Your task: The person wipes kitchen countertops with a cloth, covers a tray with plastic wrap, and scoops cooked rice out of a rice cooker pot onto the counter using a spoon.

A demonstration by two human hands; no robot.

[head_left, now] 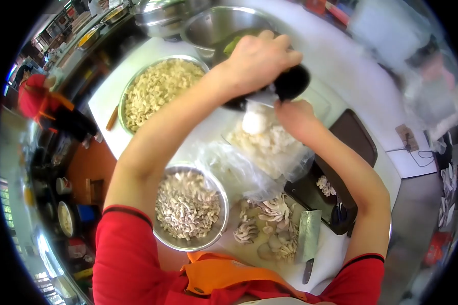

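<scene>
My left hand has its fingers curled at the upper edge of a black container with a shiny grey edge. Just below it, my right hand is closed beside that edge, and what its fingers hold is hidden. Under the hands lies an open clear plastic bag with pale white chunks and a round white piece. Nearer to me are a steel bowl of chopped mushrooms, loose oyster mushrooms and a cleaver.
A bowl of pale chopped pieces stands at the left, with a large steel bowl behind. At the right are a dark tray and scissors. A person in a red cap is far left.
</scene>
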